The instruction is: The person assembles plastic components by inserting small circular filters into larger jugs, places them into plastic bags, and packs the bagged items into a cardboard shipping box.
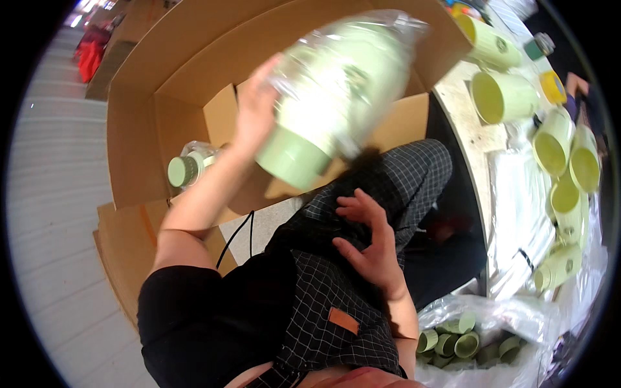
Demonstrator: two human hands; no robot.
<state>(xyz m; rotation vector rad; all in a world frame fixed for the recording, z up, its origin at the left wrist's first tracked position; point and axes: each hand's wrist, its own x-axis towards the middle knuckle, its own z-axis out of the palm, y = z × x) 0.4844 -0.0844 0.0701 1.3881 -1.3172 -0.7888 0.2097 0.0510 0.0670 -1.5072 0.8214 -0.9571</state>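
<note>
My left hand (257, 107) grips a large light-green thermos jug (352, 84) wrapped in a clear plastic bag. The jug is tilted, its darker green cap (292, 157) pointing down toward my lap, and it is blurred by motion. It hangs over a big open cardboard box (213, 55). Inside the box, to the left of my forearm, the green cap of another bagged jug (184, 171) shows; my arm hides part of it. My right hand (372, 249) is over my checked apron, fingers apart, with nothing in it.
On the table (462, 123) at the right lie several hollow light-green jug bodies (517, 97) with a stack of clear plastic bags (521, 213). A plastic-lined container (498, 313) at the lower right holds several green cups (466, 346). Folded cardboard (126, 249) lies at the left.
</note>
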